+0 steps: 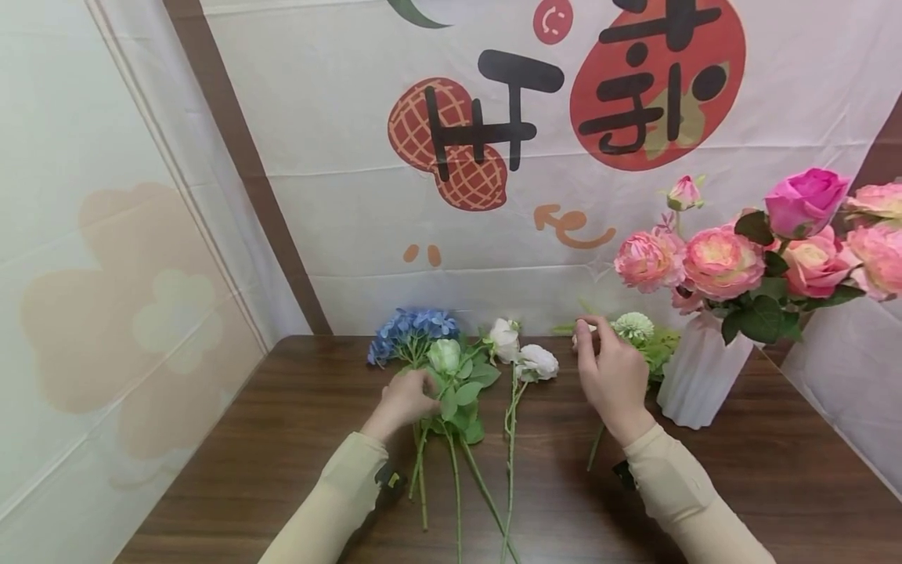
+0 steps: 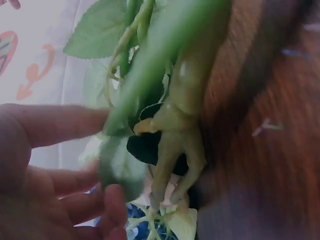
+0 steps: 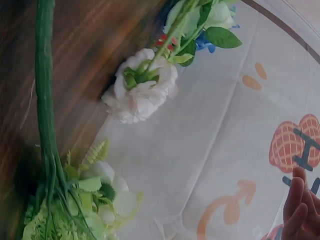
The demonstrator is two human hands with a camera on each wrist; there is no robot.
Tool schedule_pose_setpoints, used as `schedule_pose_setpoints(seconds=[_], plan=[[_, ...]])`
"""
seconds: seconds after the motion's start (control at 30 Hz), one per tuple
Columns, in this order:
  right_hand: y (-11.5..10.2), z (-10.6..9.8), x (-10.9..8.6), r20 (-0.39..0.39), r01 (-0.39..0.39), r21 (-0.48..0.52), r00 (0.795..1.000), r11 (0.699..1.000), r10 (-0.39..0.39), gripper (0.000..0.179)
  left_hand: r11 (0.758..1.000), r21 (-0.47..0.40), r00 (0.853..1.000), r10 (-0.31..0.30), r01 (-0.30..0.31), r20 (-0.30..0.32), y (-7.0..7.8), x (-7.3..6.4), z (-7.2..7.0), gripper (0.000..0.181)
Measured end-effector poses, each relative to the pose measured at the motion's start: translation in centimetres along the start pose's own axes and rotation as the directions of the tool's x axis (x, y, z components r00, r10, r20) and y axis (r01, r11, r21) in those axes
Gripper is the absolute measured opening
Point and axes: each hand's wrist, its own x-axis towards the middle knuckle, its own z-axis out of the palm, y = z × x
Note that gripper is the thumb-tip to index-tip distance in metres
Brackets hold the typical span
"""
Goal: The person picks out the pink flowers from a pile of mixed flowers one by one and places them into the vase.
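My left hand (image 1: 405, 403) is at the leaves (image 1: 461, 392) of a pale green-white rose (image 1: 445, 356). In the left wrist view its fingers (image 2: 65, 125) stand apart beside a leaf (image 2: 122, 167) and green stems (image 2: 165, 55); contact is hard to judge. A blue hydrangea (image 1: 412, 333) lies behind that hand. My right hand (image 1: 613, 380) is raised over the table, nearest a green pompom flower (image 1: 633, 326) and its greenery. In the right wrist view its fingers (image 3: 297, 202) show nothing between them. Two white flowers (image 1: 537, 363) lie between the hands.
A white ribbed vase (image 1: 705, 380) of pink flowers (image 1: 722, 262) stands at the right of the brown wooden table (image 1: 282, 470). Long stems (image 1: 454, 486) reach toward the near edge. A printed white cloth (image 1: 338, 227) hangs behind the table.
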Motion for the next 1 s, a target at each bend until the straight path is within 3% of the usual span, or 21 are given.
schedule_pose_setpoints(seconds=[0.13,0.3,0.43,0.57,0.67,0.8,1.0], plan=[[0.3,-0.5,0.5,-0.014,-0.03,-0.001,0.999,1.0,0.03,0.031,0.998,-0.056,0.999,-0.007,0.005,-0.034,0.3,0.2,0.1,0.014],[0.8,-1.1,1.1,-0.021,-0.065,-0.003,0.998,0.998,0.065,0.033,0.989,-0.146,1.0,0.022,-0.022,-0.005,0.9,0.1,0.3,0.012],[1.0,-1.3,1.3,-0.024,-0.085,-0.012,0.996,0.996,0.084,0.034,0.957,-0.288,0.999,0.04,-0.041,-0.008,2.0,0.1,0.5,0.014],[1.1,-1.3,1.3,-0.016,-0.092,-0.013,0.996,0.996,0.092,0.033,0.928,-0.367,0.997,0.074,-0.062,0.018,3.0,0.3,1.1,0.019],[1.1,-1.4,1.3,-0.01,-0.096,-0.003,0.995,0.995,0.096,0.033,0.93,-0.342,0.987,0.156,-0.13,0.047,3.8,0.2,1.9,0.023],[1.2,-1.5,1.3,-0.008,-0.094,0.009,0.995,0.995,0.094,0.033,0.939,-0.236,0.962,0.269,-0.25,0.049,5.5,-0.4,3.4,0.027],[1.5,-1.7,1.6,-0.024,-0.099,0.023,0.995,0.995,0.1,0.033,0.942,-0.113,0.945,0.323,-0.315,0.058,8.0,-1.5,5.2,0.036]])
